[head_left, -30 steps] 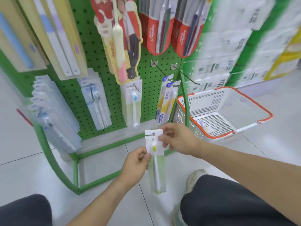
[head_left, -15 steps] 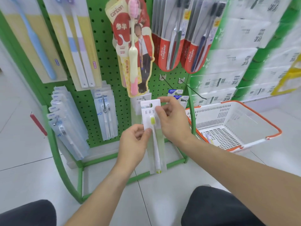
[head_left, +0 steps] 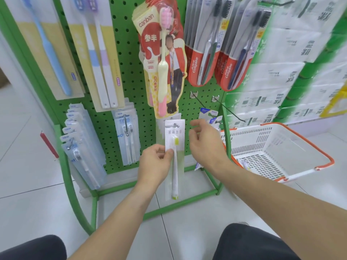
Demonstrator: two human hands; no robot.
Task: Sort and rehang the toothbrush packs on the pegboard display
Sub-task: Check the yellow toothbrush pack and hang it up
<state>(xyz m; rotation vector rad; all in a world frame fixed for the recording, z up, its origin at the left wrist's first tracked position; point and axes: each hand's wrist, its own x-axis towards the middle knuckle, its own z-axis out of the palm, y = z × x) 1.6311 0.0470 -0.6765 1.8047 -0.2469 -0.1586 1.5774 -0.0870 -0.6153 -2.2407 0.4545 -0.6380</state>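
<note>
Green pegboard (head_left: 131, 87) fills the upper middle of the view, and much of what hangs on it is only partly readable: the packs along the top edge are cut off by the frame, and the red Colgate packs (head_left: 204, 53) on the right lose their tops there too. Stacked white cartons (head_left: 281, 72) to the right are smeared by blur, so their print cannot be made out. Behind the right hand (head_left: 204, 145) sits a blue-and-white pack (head_left: 208, 113), mostly hidden, and something small lies in the white basket (head_left: 281, 147) with the orange rim, too blurred to name. A second pack hangs directly behind the yellow-bristled toothbrush pack (head_left: 174, 158), with only its top corner showing. That pack hangs low on the board, below the tall canban pack (head_left: 161, 59), its punched hole over the tip of a metal peg (head_left: 176, 125). The left hand (head_left: 155, 164) pinches the pack's left edge between thumb and curled fingers, level with the brush head. Beside the pack's upper right corner, the right hand is apart from it, fingers loosely spread and bent, holding nothing. Two bare hooks (head_left: 199, 99) stick out of the board above that hand. Dark trouser knees show at the bottom edge, cropped on both sides.
</note>
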